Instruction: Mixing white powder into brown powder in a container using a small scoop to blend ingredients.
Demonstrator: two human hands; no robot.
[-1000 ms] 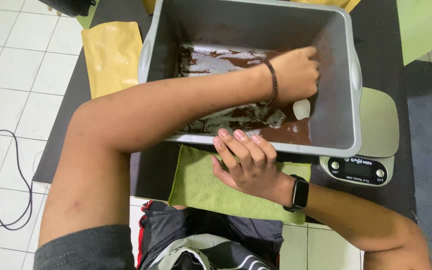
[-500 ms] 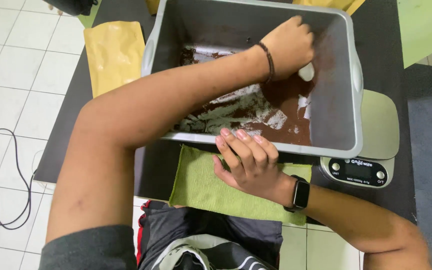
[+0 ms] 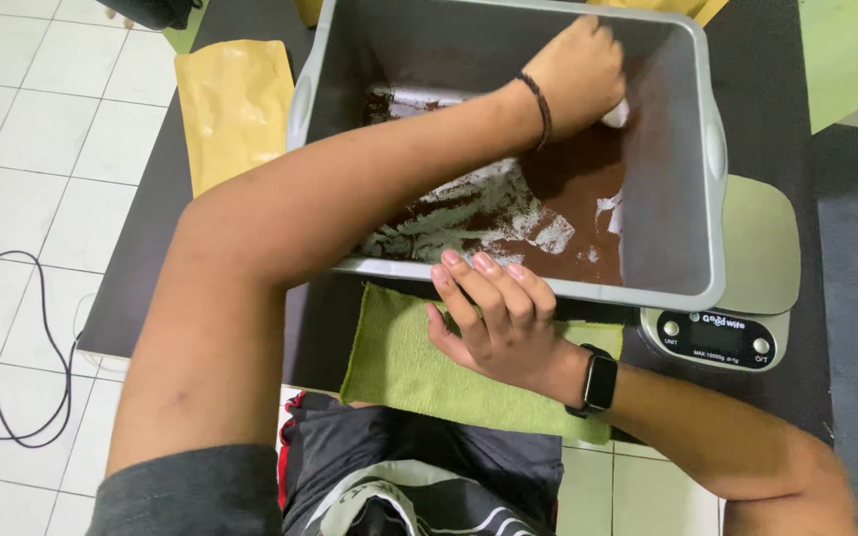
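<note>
A grey plastic bin [image 3: 707, 159] stands on a black table, with brown powder [image 3: 568, 213] smeared over its floor. My left arm reaches across into it. My left hand [image 3: 578, 71] is at the far right corner, closed on a small white object [image 3: 617, 113] pressed against the bottom. What the white object is I cannot tell. My right hand [image 3: 494, 318], with a dark watch on its wrist, lies at the bin's near rim, fingers curled over the edge.
A digital kitchen scale [image 3: 719, 337] sits under the bin's right end. A green cloth [image 3: 404, 362] hangs over the table's near edge. A yellow-brown pouch [image 3: 233, 104] lies left of the bin. A black cable [image 3: 2, 397] loops on the tiled floor.
My left hand has moved with the white object from the bin's near right side to its far right corner. My right hand stays at the rim.
</note>
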